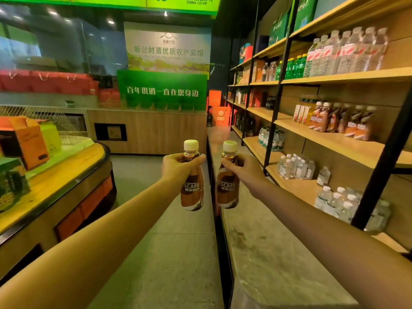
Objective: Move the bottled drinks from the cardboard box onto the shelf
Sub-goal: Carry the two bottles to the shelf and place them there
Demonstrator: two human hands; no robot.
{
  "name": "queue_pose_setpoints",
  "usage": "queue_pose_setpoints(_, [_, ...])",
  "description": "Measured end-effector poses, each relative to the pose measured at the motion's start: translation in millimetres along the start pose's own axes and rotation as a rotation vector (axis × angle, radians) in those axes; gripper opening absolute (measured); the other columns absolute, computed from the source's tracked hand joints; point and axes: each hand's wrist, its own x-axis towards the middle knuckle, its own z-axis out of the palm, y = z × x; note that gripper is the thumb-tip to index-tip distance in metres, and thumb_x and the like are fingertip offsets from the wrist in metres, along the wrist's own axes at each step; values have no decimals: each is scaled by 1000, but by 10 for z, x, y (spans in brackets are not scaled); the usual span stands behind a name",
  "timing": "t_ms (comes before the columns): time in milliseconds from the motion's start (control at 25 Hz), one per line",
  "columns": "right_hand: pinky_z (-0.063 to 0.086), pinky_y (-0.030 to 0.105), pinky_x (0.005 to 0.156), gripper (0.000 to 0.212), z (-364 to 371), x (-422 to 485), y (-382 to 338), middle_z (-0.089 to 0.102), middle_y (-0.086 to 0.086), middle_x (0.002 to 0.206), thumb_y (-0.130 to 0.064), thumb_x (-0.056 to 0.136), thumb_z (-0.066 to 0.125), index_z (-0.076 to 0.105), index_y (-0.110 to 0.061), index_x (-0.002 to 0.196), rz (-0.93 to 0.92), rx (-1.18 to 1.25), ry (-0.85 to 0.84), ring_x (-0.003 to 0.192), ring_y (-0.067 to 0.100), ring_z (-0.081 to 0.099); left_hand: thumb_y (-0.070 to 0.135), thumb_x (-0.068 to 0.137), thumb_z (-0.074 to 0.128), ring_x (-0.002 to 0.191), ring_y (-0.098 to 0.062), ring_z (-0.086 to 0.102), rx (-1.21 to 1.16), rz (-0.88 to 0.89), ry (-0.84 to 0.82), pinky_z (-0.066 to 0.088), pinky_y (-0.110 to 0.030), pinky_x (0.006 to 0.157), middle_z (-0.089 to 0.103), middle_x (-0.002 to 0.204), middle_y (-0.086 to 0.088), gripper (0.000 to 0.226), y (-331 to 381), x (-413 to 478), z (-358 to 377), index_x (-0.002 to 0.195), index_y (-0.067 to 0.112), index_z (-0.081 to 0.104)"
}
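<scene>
One coffee bottle (192, 190) is being gripped upright by the left hand (176, 168), a second bottle (227, 188) by the right hand (247, 172), side by side. The shelf (347, 144) is being shown to the right of both hands.

Head-worn wide view, facing forward, slightly down — shelf (347, 148) close right

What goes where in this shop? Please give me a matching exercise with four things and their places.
Things: 1 left coffee bottle; 2 green bottles; 3 orange box; 4 small water bottles.
Places: a low shelf; b display counter at left; c held up by a hand; d high shelf.
Pairs: 1-c, 2-d, 3-b, 4-a.
</scene>
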Motion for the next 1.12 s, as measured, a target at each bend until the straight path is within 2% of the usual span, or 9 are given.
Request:
queue_pose_setpoints(160, [44, 33, 89, 32, 205, 984, 160, 63, 8, 119, -26, 88, 62, 61, -11, 116, 19, -12, 44, 114, 24, 56, 29, 72, 77, 89, -20, 60, 14, -5, -69, 47, -36, 83, 65, 93, -2, 30, -98, 1125, 198, 96, 16, 66])
queue_pose_setpoints(360, [45, 35, 93, 32, 226, 2091, 336, 64, 7, 118, -25, 88, 62, 60, -10, 117, 48, -24, 148, 114, 23, 57, 24, 72, 78, 85, -19, 62, 30, 18, -254, 46, -35, 79, 66, 85, 0, 16, -143, 2388, 578, 80, 21, 65])
queue_pose_setpoints(520, [43, 24, 67, 36, 34, 2774, 609, 63, 4, 114, -29, 89, 62, 58, -11, 120, 94, -77, 215, 103, 17, 55, 22, 71, 79, 94, -24, 62, 13, -6, -348, 47, -41, 88, 67, 87, -1, 15, -231, 3143, 1087, 77, 23, 65])
queue_pose_setpoints(640, [43, 29, 80, 31, -260, 3239, 832, 64, 5, 111, -27, 88, 62, 60, -10, 115, 114, -75, 295, 107, 20, 57, 18, 73, 77, 87, -23, 61, -19, 2, -446, 46, -38, 82, 65, 81, -1, 13, -280, 3622, 1604, 80, 16, 66])
queue_pose_setpoints(680, [42, 29, 80, 29, -373, 3389, 907, 64, 5, 107, -27, 88, 62, 61, -10, 112, 126, -79, 320, 105, 20, 57, 18, 73, 77, 88, -23, 61, -23, 11, -471, 45, -37, 80, 66, 83, -2, 16, -289, 3762, 1793, 85, 13, 68])
queue_pose_setpoints(800, [43, 23, 67, 26, -800, 3885, 1142, 64, 5, 101, -28, 88, 62, 61, -8, 105, 139, -110, 407, 98, 19, 59, 21, 72, 78, 96, -25, 61, -28, 57, -551, 46, -38, 85, 66, 93, -4, 33, -312, 4235, 2486, 100, 7, 68])
queue_pose_setpoints(880, [43, 20, 66, 26, -1124, 4183, 1226, 65, 5, 100, -28, 88, 62, 60, -8, 105, 145, -134, 459, 98, 21, 60, 22, 73, 77, 94, -22, 60, -30, 67, -619, 43, -36, 82, 64, 89, -1, 30, -255, 4491, 2944, 97, 6, 66])
queue_pose_setpoints(1040, [40, 15, 59, 20, -1750, 4539, 1348, 60, -2, 93, -27, 89, 61, 59, -13, 103, 170, -202, 589, 80, 6, 55, 25, 74, 77, 94, -20, 57, -39, 95, -749, 42, -34, 81, 62, 93, -1, 23, -132, 4835, 3825, 89, 12, 66])
queue_pose_setpoints(1120, [42, 15, 61, 16, -2064, 4629, 1403, 60, -2, 93, -28, 89, 61, 58, -15, 99, 174, -259, 657, 76, 2, 55, 25, 74, 77, 100, -23, 58, -68, 91, -811, 45, -36, 85, 64, 100, -3, 28, -56, 4932, 4236, 95, 12, 66])
